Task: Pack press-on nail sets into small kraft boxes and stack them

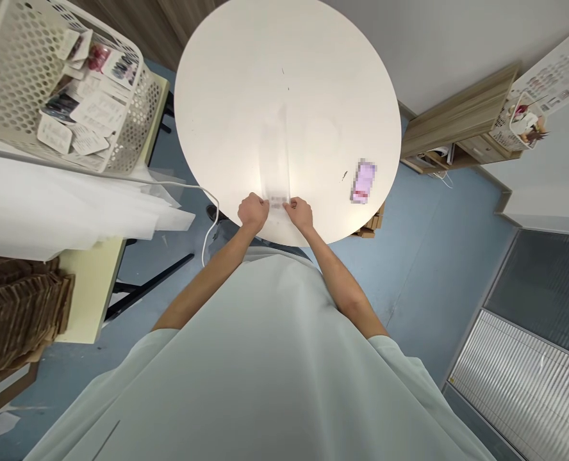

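Head view: round white table (284, 77) filling the middle, perforated basket (20, 83) of cards off to the left. Long clear packet (275, 163) flat on the table near its front edge, pinched at the near end from both sides: left hand (252, 211) curled on one corner, right hand (300, 214) on the other. Small purple item (364, 182), blurred, lying to the right.
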